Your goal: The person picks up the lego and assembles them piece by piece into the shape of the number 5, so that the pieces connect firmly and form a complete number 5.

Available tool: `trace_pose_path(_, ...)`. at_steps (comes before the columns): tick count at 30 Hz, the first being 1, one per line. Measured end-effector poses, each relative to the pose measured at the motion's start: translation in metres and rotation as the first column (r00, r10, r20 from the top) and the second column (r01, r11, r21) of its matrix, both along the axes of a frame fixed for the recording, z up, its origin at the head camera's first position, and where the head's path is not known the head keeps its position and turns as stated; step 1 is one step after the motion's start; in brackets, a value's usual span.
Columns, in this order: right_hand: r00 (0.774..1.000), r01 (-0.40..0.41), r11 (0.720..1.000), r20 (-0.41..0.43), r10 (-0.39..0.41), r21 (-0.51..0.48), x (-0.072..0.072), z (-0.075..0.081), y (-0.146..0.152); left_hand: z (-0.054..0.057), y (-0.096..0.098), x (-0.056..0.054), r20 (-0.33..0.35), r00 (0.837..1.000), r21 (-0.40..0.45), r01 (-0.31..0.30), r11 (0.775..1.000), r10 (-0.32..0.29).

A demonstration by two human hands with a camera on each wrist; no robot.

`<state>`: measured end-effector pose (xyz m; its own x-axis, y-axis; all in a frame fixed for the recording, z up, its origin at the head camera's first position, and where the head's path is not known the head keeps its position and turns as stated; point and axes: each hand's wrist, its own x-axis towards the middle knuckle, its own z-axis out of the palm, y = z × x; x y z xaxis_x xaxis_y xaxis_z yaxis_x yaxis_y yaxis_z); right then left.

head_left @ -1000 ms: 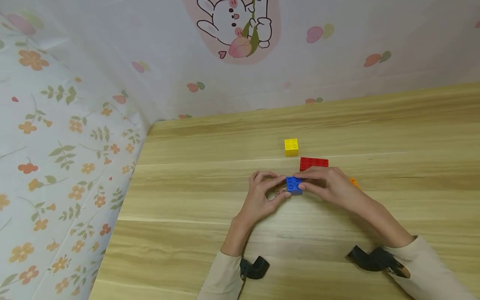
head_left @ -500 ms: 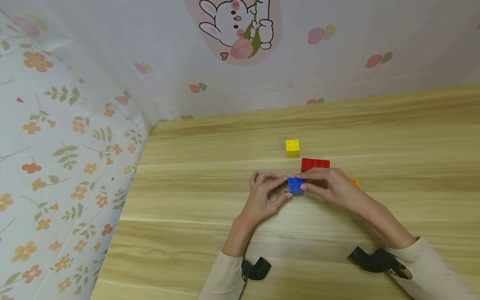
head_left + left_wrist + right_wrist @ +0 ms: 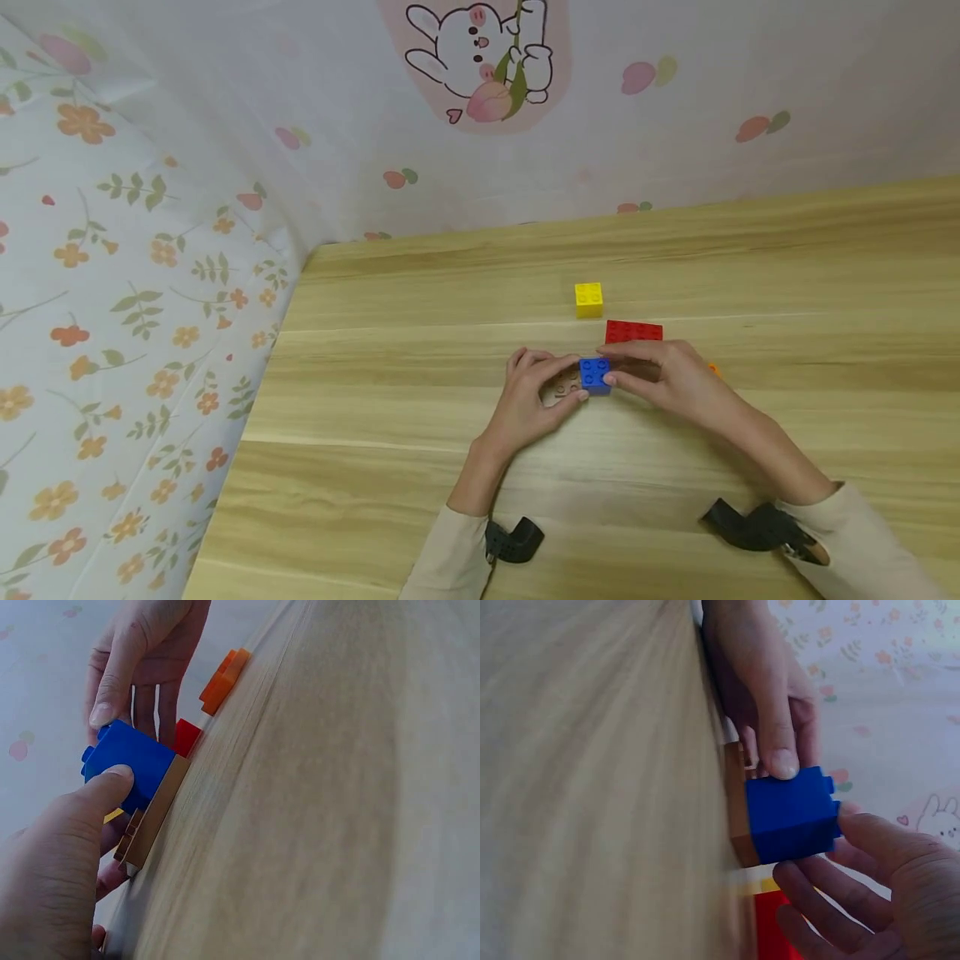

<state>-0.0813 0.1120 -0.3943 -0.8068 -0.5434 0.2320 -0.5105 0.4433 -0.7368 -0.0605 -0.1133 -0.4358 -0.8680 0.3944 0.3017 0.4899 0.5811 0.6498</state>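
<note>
Blue sits between our two hands: the block (image 3: 595,376) is on the right end of the brown plate (image 3: 157,815), which lies on the table (image 3: 360,350), with bare studs (image 3: 129,836) showing at the plate's left end. Our left hand (image 3: 525,404) pinches the block, thumb on the near face and forefinger at the far side; where its other fingers press, we cannot fully tell. Our right hand (image 3: 686,379) grips it too, thumb at the studded top and forefinger at the far edge, the other fingers loosely bent by its right side.

We judge the step to be seating the block on the plate. To do it well, we should line up the two ends, then press straight down through the top, spreading the force so that no corner rides up. A light left pinch should be enough to stop sliding; squeezing hard could tilt the block. Whether it is fully home we cannot tell, so we want to check the seam all round before letting go. The red brick (image 3: 632,331) lies just beyond our right fingers, so a careless push could nudge it.
</note>
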Motion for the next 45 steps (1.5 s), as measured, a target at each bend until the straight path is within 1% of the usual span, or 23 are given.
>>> trace_pose_path(3,1.000,0.011,1.000,0.016,-0.011,-0.024,-0.002,0.005,0.003,0.000,-0.001,0.001,0.004,1.000,0.008,-0.012,1.000,0.012)
trace_pose_path(6,0.998,0.064,0.998,-0.027,-0.065,-0.018,-0.004,0.012,0.011,0.001,-0.001,0.002,0.009,1.000,0.016,-0.023,1.000,0.023)
trace_pose_path(10,0.985,0.132,0.991,-0.107,-0.134,-0.020,-0.007,0.015,0.023,0.000,0.000,0.001,0.003,1.000,0.011,-0.022,1.000,0.022)
trace_pose_path(13,0.975,0.156,0.988,-0.158,-0.156,-0.009,-0.010,0.015,0.028,0.000,0.001,0.001,-0.003,1.000,0.006,-0.022,1.000,0.022)
trace_pose_path(16,0.969,0.177,0.983,-0.183,-0.166,0.043,-0.012,0.012,0.031,0.000,0.001,0.001,-0.010,1.000,0.000,-0.019,1.000,0.019)
trace_pose_path(19,0.968,0.198,0.975,-0.175,-0.178,0.105,-0.014,0.008,0.032,0.001,0.001,0.000,-0.016,1.000,-0.009,-0.011,1.000,0.010)
trace_pose_path(22,0.969,0.221,0.961,-0.147,-0.197,0.164,-0.016,0.004,0.033,0.001,0.001,0.000,-0.014,1.000,-0.007,-0.003,1.000,0.003)
trace_pose_path(26,0.971,0.232,0.950,-0.109,-0.212,0.211,-0.017,0.002,0.034,0.002,0.000,0.000,-0.001,1.000,0.013,-0.005,1.000,0.005)
trace_pose_path(30,0.973,0.230,0.946,-0.086,-0.216,0.229,-0.017,0.001,0.036,0.003,0.000,0.001,0.010,1.000,0.029,-0.004,1.000,0.004)
trace_pose_path(36,0.973,0.232,0.942,-0.072,-0.221,0.242,-0.018,-0.001,0.037,0.002,0.000,0.000,-0.007,1.000,0.026,0.007,1.000,-0.007)
trace_pose_path(45,0.970,0.238,0.946,-0.097,-0.222,0.221,-0.020,-0.004,0.036,0.002,-0.001,0.000,-0.017,1.000,0.055,0.010,0.998,-0.009)
